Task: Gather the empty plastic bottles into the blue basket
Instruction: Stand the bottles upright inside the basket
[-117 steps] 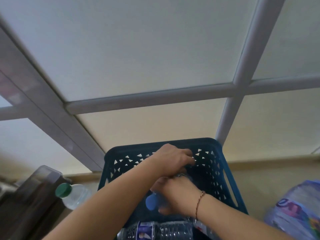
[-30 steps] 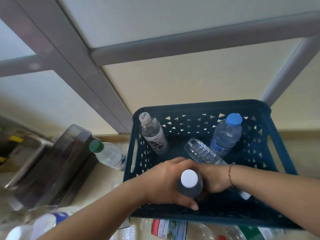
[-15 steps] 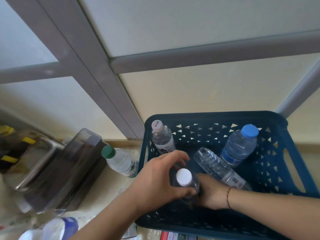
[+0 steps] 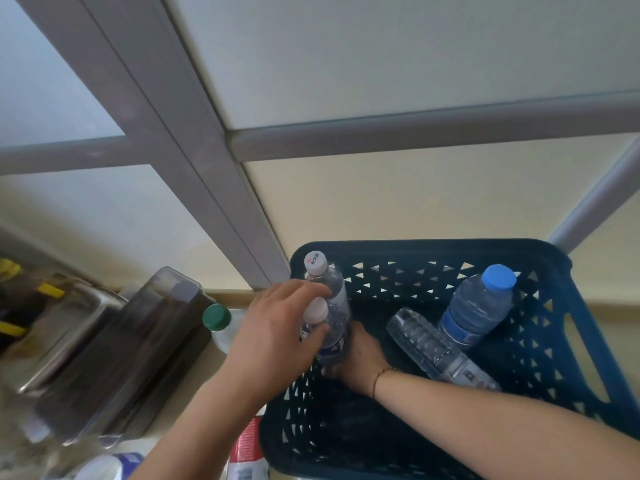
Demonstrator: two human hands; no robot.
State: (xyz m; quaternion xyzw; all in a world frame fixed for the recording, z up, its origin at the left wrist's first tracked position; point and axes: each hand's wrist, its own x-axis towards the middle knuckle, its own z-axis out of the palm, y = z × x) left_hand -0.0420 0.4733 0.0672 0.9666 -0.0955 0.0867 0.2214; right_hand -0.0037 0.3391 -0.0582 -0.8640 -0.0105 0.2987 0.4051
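By the window, the white-capped bottle (image 4: pixel 327 332) now nears the blue basket (image 4: pixel 429 249) corner.

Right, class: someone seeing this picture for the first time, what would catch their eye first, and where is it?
Probably the blue basket at lower right, with both hands gripping a white-capped bottle at its left wall. Next, the blue-capped bottle leaning in the far right corner, and the green-capped bottle outside, left of the basket.

Four bottles in one blue basket (image 4: pixel 571 344), one green-capped bottle (image 4: pixel 221 323) outside, two hands
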